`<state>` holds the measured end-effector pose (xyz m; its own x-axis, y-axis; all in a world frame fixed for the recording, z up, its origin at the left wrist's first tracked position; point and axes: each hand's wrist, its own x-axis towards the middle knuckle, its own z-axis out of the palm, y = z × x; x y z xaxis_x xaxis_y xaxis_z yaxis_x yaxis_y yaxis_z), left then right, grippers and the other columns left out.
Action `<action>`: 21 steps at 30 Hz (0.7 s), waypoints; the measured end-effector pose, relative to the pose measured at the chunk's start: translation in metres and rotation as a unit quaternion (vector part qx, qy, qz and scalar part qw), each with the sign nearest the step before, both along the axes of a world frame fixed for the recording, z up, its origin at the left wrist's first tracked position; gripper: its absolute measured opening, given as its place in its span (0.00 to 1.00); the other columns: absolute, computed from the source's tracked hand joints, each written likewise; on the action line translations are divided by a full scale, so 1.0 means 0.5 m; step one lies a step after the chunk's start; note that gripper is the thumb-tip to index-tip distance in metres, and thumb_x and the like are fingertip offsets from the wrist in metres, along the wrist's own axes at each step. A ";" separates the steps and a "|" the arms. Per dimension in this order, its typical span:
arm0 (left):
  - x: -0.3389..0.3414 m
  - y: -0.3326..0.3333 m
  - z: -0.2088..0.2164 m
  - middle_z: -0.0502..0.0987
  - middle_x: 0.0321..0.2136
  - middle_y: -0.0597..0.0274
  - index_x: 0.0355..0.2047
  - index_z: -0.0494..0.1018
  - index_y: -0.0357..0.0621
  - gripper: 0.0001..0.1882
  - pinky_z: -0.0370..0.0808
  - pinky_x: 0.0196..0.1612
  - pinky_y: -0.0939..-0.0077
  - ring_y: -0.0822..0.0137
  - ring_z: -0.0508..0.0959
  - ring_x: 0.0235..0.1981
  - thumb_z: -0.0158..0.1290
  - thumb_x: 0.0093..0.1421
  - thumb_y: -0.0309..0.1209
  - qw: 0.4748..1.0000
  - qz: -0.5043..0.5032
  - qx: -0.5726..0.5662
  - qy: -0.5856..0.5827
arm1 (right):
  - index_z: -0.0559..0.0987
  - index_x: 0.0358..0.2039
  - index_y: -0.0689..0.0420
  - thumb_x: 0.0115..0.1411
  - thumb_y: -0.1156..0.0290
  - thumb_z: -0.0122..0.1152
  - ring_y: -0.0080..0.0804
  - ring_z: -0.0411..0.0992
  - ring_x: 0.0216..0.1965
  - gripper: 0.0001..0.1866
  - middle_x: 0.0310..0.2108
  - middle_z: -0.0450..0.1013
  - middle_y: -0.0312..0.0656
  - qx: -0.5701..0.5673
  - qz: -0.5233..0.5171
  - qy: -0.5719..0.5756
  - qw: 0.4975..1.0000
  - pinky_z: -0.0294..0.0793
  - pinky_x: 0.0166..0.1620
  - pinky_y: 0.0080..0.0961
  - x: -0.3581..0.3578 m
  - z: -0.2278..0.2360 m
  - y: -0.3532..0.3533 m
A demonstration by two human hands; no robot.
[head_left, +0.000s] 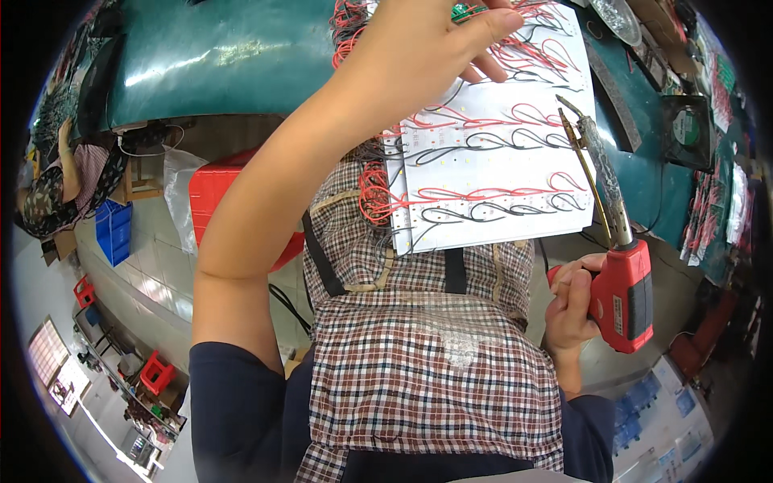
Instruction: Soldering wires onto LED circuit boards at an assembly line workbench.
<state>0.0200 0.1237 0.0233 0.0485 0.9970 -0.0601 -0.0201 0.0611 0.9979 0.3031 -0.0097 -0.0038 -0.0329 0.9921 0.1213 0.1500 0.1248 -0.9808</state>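
Observation:
My right hand [570, 302] grips the handle of a red soldering gun [624, 282], whose long metal tip rises to the right edge of a white panel [499, 173]. The panel lies on the green bench and overhangs my checked apron; rows of looped red and black wires run across it. My left hand [435, 40] is stretched out over the panel's far end, fingers spread and resting on the wires there. I cannot tell if it grips any of them.
The green bench top [217, 56] spans the upper view. A black fan [686, 129] and packets lie at the right. A red crate [211, 193] and a blue crate [113, 229] stand on the floor at the left, near another seated person [64, 181].

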 end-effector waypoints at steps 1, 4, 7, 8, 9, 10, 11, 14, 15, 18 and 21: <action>0.003 0.005 -0.005 0.74 0.35 0.62 0.40 0.68 0.36 0.08 0.76 0.29 0.83 0.74 0.79 0.30 0.51 0.68 0.29 1.000 -0.012 -0.001 -0.029 | 0.70 0.42 0.65 0.65 0.75 0.53 0.21 0.64 0.21 0.08 0.24 0.68 0.39 -0.003 -0.006 0.004 1.000 0.66 0.27 0.20 -0.001 0.002 0.000; 0.009 0.007 -0.003 0.73 0.30 0.66 0.37 0.69 0.36 0.07 0.74 0.29 0.82 0.76 0.79 0.30 0.51 0.68 0.28 0.999 -0.004 0.054 0.003 | 0.70 0.43 0.66 0.65 0.75 0.53 0.21 0.64 0.20 0.09 0.23 0.68 0.39 -0.028 -0.029 0.021 0.999 0.66 0.26 0.20 0.004 -0.001 -0.006; 0.007 -0.006 0.013 0.73 0.30 0.65 0.33 0.71 0.36 0.07 0.74 0.31 0.79 0.73 0.79 0.31 0.53 0.66 0.27 0.996 0.005 0.041 0.078 | 0.70 0.43 0.66 0.65 0.75 0.53 0.21 0.64 0.20 0.09 0.23 0.67 0.38 -0.024 -0.025 0.011 0.999 0.65 0.26 0.20 0.004 0.004 -0.002; 0.006 -0.014 0.016 0.74 0.30 0.62 0.31 0.72 0.37 0.07 0.74 0.32 0.76 0.70 0.79 0.31 0.55 0.64 0.27 0.994 0.010 -0.002 0.106 | 0.70 0.43 0.66 0.65 0.75 0.53 0.21 0.64 0.20 0.09 0.23 0.67 0.38 -0.025 -0.026 0.011 0.999 0.65 0.26 0.20 0.005 0.002 -0.001; 0.005 -0.025 0.007 0.74 0.30 0.62 0.31 0.72 0.37 0.07 0.74 0.32 0.76 0.70 0.79 0.31 0.55 0.64 0.27 0.994 0.010 -0.004 0.106 | 0.70 0.43 0.66 0.64 0.76 0.53 0.20 0.64 0.21 0.09 0.23 0.67 0.38 -0.024 -0.015 0.014 0.999 0.65 0.26 0.20 0.006 -0.002 0.001; 0.004 -0.041 -0.010 0.77 0.28 0.63 0.33 0.76 0.37 0.04 0.73 0.31 0.79 0.73 0.78 0.28 0.58 0.60 0.26 0.980 0.038 0.089 0.173 | 0.70 0.43 0.65 0.64 0.76 0.54 0.20 0.64 0.21 0.09 0.24 0.68 0.38 -0.023 -0.007 0.017 1.000 0.66 0.26 0.19 0.007 -0.004 -0.001; 0.002 -0.056 -0.019 0.80 0.27 0.64 0.35 0.80 0.38 0.06 0.71 0.29 0.83 0.77 0.77 0.25 0.62 0.57 0.25 0.952 0.065 0.182 0.238 | 0.70 0.43 0.65 0.64 0.76 0.54 0.20 0.64 0.21 0.09 0.24 0.68 0.38 -0.026 -0.009 0.017 0.999 0.66 0.26 0.19 0.007 -0.003 -0.004; -0.012 -0.103 -0.017 0.80 0.26 0.63 0.35 0.80 0.38 0.07 0.73 0.31 0.83 0.77 0.78 0.26 0.63 0.55 0.25 0.930 0.041 0.153 0.332 | 0.69 0.45 0.64 0.65 0.72 0.53 0.20 0.60 0.19 0.11 0.22 0.65 0.37 -0.001 0.024 -0.081 0.996 0.62 0.24 0.20 0.017 -0.009 -0.013; -0.011 -0.120 -0.021 0.80 0.26 0.64 0.35 0.80 0.38 0.07 0.73 0.31 0.83 0.77 0.78 0.26 0.64 0.55 0.25 0.918 0.033 0.138 0.371 | 0.70 0.46 0.63 0.65 0.72 0.55 0.19 0.61 0.19 0.12 0.22 0.66 0.38 0.013 0.064 -0.142 0.988 0.63 0.25 0.19 0.034 -0.021 -0.015; -0.001 -0.147 -0.042 0.78 0.24 0.65 0.32 0.80 0.39 0.06 0.71 0.28 0.81 0.76 0.76 0.24 0.63 0.54 0.25 0.930 0.062 0.096 0.349 | 0.74 0.43 0.62 0.61 0.74 0.60 0.30 0.69 0.26 0.11 0.27 0.71 0.42 -0.022 0.093 -0.222 0.970 0.69 0.31 0.24 0.041 -0.020 -0.028; 0.006 -0.158 -0.051 0.76 0.23 0.65 0.30 0.79 0.40 0.05 0.70 0.26 0.80 0.75 0.75 0.22 0.63 0.54 0.25 0.908 0.062 0.106 0.401 | 0.79 0.39 0.62 0.53 0.78 0.66 0.43 0.75 0.28 0.12 0.30 0.74 0.47 -0.014 0.120 -0.275 0.954 0.75 0.33 0.29 0.027 -0.013 -0.018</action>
